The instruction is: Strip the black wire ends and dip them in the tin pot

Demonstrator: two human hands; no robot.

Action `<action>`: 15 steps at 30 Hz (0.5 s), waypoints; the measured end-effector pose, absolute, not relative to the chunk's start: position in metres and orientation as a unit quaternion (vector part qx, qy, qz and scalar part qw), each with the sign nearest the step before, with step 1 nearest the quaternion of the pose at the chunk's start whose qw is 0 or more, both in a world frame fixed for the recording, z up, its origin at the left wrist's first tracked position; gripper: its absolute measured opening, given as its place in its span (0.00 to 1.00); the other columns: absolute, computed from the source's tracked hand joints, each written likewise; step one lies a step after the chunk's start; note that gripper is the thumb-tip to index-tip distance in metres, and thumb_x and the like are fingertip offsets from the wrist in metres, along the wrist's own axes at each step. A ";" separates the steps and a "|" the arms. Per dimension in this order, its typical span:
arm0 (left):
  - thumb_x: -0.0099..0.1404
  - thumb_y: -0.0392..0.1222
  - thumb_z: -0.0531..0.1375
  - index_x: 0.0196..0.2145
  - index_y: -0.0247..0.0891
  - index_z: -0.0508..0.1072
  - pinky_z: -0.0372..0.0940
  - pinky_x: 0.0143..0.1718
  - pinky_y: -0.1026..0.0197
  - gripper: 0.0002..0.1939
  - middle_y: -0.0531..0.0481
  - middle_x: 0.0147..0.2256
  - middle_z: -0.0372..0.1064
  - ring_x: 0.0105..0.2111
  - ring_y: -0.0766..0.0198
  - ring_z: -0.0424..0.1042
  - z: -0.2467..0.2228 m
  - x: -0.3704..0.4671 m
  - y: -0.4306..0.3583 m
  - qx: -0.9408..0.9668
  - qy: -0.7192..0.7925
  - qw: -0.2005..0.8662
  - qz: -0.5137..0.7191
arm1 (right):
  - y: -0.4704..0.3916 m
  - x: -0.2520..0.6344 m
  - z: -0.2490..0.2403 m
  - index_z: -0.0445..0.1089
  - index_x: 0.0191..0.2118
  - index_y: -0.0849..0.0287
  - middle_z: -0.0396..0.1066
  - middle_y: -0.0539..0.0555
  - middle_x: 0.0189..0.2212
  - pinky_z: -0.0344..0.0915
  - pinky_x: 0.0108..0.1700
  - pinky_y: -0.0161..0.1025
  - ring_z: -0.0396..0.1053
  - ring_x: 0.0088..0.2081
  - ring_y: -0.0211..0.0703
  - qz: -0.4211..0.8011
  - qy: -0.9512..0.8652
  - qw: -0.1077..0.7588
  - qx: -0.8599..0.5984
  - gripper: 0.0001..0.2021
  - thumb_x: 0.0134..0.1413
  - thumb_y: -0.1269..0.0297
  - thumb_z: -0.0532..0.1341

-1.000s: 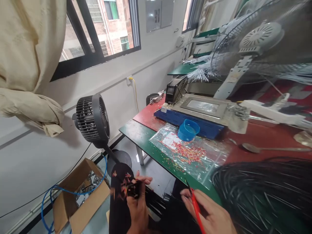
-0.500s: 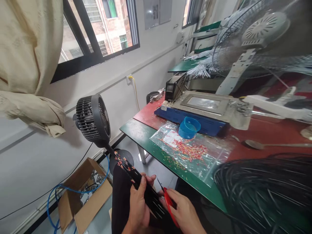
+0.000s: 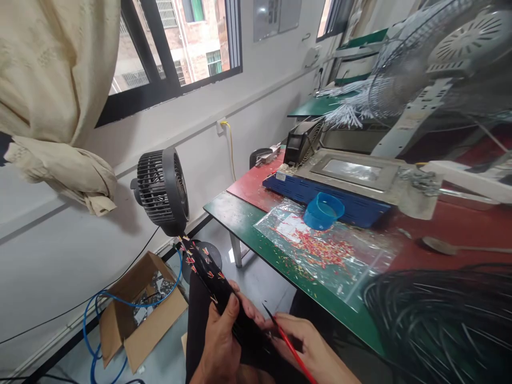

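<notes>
My left hand (image 3: pixel 218 341) grips a bundle of black cables (image 3: pixel 208 272) low in the view; its far end fans out with small red and yellow wire tips and points up toward the floor fan. My right hand (image 3: pixel 316 349) holds a thin red-handled tool (image 3: pixel 286 341) whose dark tip lies close beside the bundle, near my left fingers. Both hands are below the table's front edge, over my dark-clothed lap.
A green and red table (image 3: pixel 240 216) carries a plastic bag of red bits (image 3: pixel 324 250), a blue cup (image 3: pixel 323 210), a blue-based machine (image 3: pixel 348 178), a spoon (image 3: pixel 444 245) and a black cable coil (image 3: pixel 440 314). A black fan (image 3: pixel 162 192) and a cardboard box (image 3: pixel 140 309) stand on the floor at left.
The bundle went from bunched and blurred in my left hand to held out straight. My right hand brought the red tool left, up to the bundle. The view shifted slightly.
</notes>
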State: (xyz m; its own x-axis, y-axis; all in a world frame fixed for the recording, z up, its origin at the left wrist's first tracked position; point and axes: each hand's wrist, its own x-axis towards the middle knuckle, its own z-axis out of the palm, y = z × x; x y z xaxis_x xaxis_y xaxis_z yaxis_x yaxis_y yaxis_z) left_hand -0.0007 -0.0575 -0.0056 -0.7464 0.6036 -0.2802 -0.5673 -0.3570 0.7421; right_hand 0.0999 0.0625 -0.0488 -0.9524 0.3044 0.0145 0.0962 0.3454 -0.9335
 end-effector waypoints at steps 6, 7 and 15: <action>0.55 0.43 0.61 0.31 0.38 0.69 0.61 0.22 0.64 0.07 0.57 0.17 0.66 0.16 0.71 0.65 -0.008 -0.008 -0.063 0.029 0.440 0.402 0.803 | 0.067 0.102 -0.066 0.71 0.28 0.60 0.71 0.54 0.25 0.64 0.32 0.34 0.69 0.28 0.42 0.488 -0.844 0.130 -0.180 0.16 0.57 0.57 0.52; 0.54 0.43 0.62 0.30 0.37 0.69 0.60 0.21 0.64 0.08 0.56 0.18 0.67 0.16 0.71 0.65 -0.009 -0.007 -0.063 0.022 0.455 0.411 0.790 | 0.070 0.104 -0.070 0.72 0.29 0.60 0.73 0.57 0.27 0.66 0.33 0.35 0.70 0.30 0.45 0.462 -0.844 0.164 -0.218 0.16 0.56 0.55 0.53; 0.50 0.51 0.65 0.30 0.33 0.68 0.50 0.17 0.68 0.18 0.56 0.15 0.64 0.13 0.76 0.57 -0.033 0.014 -0.050 0.036 0.514 0.494 0.700 | 0.082 0.109 -0.054 0.77 0.38 0.58 0.77 0.54 0.28 0.69 0.29 0.34 0.73 0.28 0.47 0.581 -0.747 0.164 -0.278 0.21 0.47 0.46 0.60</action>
